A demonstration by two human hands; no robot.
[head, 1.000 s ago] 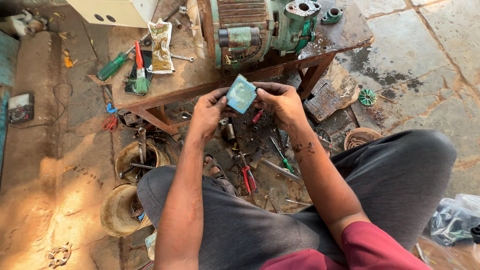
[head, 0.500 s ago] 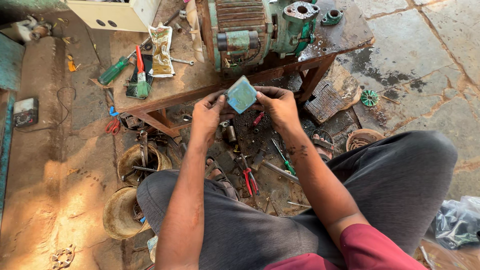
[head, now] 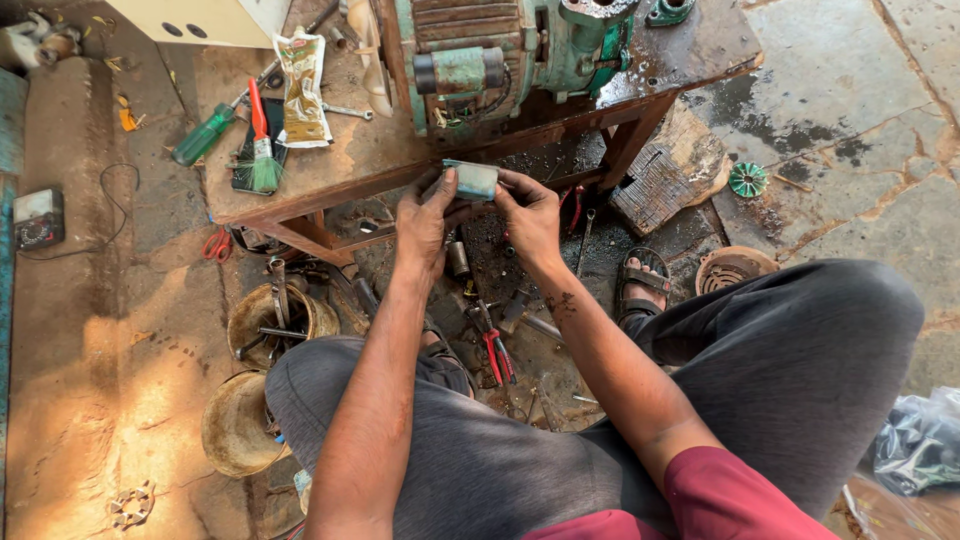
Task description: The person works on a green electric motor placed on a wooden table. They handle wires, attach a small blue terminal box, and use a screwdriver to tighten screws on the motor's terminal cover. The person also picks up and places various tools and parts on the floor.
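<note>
Both my hands hold a small flat teal-blue box (head: 472, 179) in front of a low wooden bench (head: 300, 190). My left hand (head: 425, 222) grips its left end with the thumb on top. The right end is pinched by my right hand (head: 530, 215). The box is turned edge-on towards me. Just behind it on the bench stands a green motor pump (head: 500, 50) with a cylindrical capacitor on its side. My knees in grey trousers spread below.
On the bench lie a green-handled screwdriver (head: 205, 135), a red-handled brush (head: 262, 150) and a printed pouch (head: 303, 88). Red-handled pliers (head: 495, 352) and loose tools lie between my sandalled feet. Bowls of parts (head: 270, 315) sit left, a meter (head: 38, 218) far left.
The teal box has tipped from facing me flat to edge-on, and both hands have shifted slightly up towards the bench edge.
</note>
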